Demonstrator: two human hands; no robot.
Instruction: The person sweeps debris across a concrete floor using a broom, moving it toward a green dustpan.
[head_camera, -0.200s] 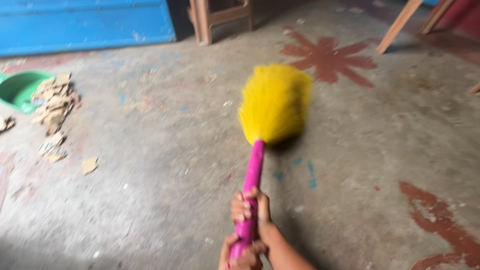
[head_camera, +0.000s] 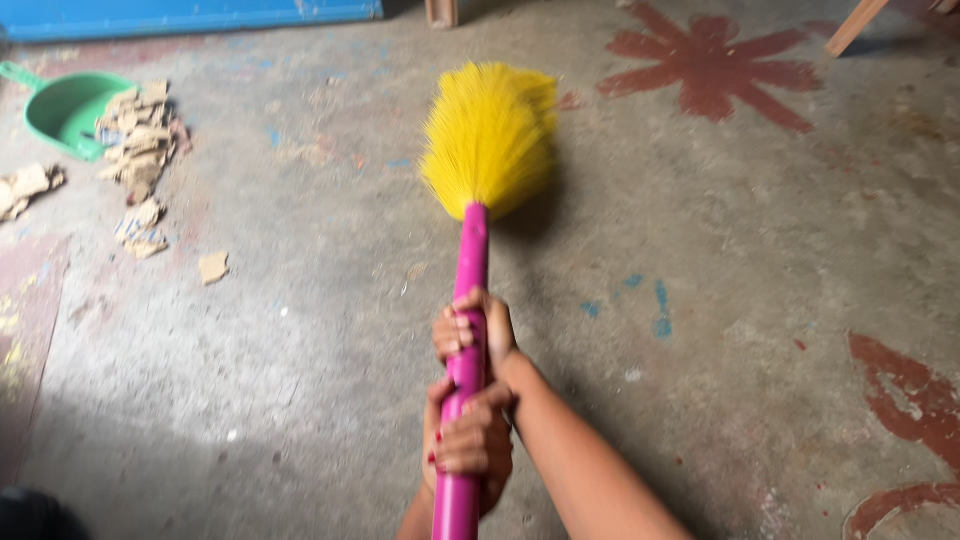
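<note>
Now the broom (head_camera: 470, 260) has swung left; its yellow bristles (head_camera: 490, 135) sit nearer the scrap pile (head_camera: 140, 140) by the green dustpan (head_camera: 60, 105), low over the concrete floor (head_camera: 760, 260). Right hand (head_camera: 472, 330) higher, left hand (head_camera: 468, 440) lower, each grip clamped around the pink handle.

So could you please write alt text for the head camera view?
Two hands, right hand above left hand, grip a pink-handled broom with yellow bristles on a concrete floor; a debris pile lies beside a green dustpan.
</note>
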